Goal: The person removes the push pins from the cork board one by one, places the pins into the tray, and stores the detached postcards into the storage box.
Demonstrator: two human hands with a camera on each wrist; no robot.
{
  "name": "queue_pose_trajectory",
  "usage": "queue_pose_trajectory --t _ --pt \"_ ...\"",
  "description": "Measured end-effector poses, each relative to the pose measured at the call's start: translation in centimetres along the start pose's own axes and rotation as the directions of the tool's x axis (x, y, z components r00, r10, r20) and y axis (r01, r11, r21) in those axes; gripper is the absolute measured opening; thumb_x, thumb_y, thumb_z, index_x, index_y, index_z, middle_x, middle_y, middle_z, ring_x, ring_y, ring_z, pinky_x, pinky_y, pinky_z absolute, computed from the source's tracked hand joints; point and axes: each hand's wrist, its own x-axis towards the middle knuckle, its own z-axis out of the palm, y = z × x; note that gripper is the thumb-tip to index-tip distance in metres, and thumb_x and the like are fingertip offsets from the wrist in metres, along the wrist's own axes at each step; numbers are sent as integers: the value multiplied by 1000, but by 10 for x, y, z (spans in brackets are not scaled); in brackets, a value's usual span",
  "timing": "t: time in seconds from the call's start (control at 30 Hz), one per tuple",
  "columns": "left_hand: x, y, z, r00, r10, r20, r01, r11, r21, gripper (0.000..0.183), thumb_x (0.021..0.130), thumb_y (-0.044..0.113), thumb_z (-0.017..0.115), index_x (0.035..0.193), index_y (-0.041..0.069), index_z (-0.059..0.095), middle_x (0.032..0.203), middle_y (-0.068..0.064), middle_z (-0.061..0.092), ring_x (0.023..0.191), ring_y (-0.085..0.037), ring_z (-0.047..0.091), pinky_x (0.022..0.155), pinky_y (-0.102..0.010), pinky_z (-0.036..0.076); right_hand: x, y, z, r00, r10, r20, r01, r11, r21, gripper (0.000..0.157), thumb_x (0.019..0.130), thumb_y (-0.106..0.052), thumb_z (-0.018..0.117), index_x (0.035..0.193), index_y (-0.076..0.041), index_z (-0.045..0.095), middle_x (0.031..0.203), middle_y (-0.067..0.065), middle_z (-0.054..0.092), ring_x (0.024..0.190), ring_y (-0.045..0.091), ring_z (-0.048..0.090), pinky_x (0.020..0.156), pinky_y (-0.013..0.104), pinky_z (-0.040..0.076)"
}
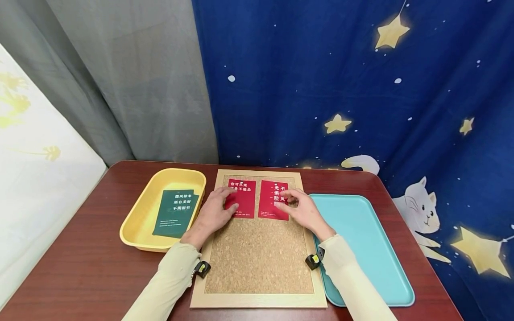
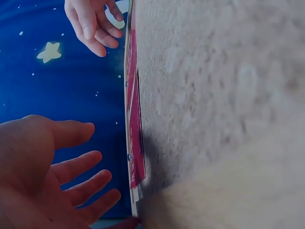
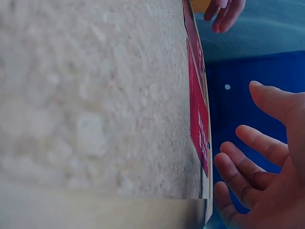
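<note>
Two red cards with white lettering, a left card (image 1: pixel 246 203) and a right card (image 1: pixel 267 196), lie side by side on the upper part of a wood-framed cork board (image 1: pixel 257 258). A small pin head shows at the top of each card. My left hand (image 1: pixel 216 210) hovers at the left card's outer edge, fingers relaxed and holding nothing. At the outer side of the right card, my right hand (image 1: pixel 304 208) overlaps some of its lettering, with nothing between its fingers. Both wrist views show the hands spread loosely above the board.
On the left, a yellow basin (image 1: pixel 138 223) holds dark green cards (image 1: pixel 174 216) with white lettering. A light blue tray (image 1: pixel 361 249) lies right of the board, under my right forearm. Curtains hang behind the brown table (image 1: pixel 80 258).
</note>
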Motion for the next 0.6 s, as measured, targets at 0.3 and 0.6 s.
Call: queue_pose_trajectory --t 0.3,0.6 --pt "3 -4 3 999 -5 37 4 999 36 50 91 27 69 138 12 58 150 -11 49 142 -33 41 117 -55 35 2 0 5 1000 -29 0 29 1000 2 47 88 -39 74 125 -12 65 121 7 64 107 26 61 94 41 51" --pt "5 -10 7 995 0 96 -12 993 119 50 91 27 69 139 15 58 152 -10 47 143 -33 37 112 -59 38 4 -1 10 999 -38 8 37 999 14 47 88 -38 75 126 -12 66 120 8 64 107 25 60 93 41 51"
